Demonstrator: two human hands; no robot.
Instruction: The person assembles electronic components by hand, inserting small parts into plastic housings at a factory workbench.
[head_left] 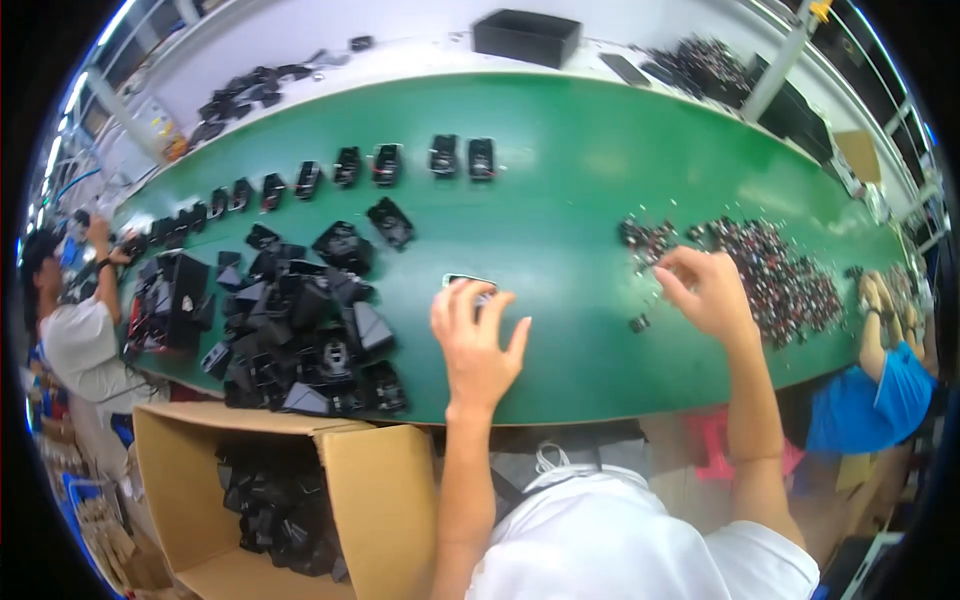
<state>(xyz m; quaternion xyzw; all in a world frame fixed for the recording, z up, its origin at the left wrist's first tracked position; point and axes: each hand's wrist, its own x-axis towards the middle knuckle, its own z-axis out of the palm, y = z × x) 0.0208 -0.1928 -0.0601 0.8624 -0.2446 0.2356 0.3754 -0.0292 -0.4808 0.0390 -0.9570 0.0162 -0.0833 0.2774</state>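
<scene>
My left hand (475, 335) is in the middle of the green table, its fingers curled over a small plastic housing (484, 297) that lies there. Most of that housing is hidden under the fingers; a pale rim shows beyond them. To the right, my right hand (708, 290) hovers at the near edge of a small heap of tiny dark and red parts (645, 238). Its thumb and fingertips are drawn together, and whatever they pinch is too small to make out. One loose small part (639, 323) lies just below that hand.
Black housings (330, 350) are piled at left, with a row of housings (386, 165) behind. A larger heap of tiny parts (780, 280) spreads at right. An open cardboard box (375, 500) stands at the near edge. Co-workers (85, 330) sit at both ends.
</scene>
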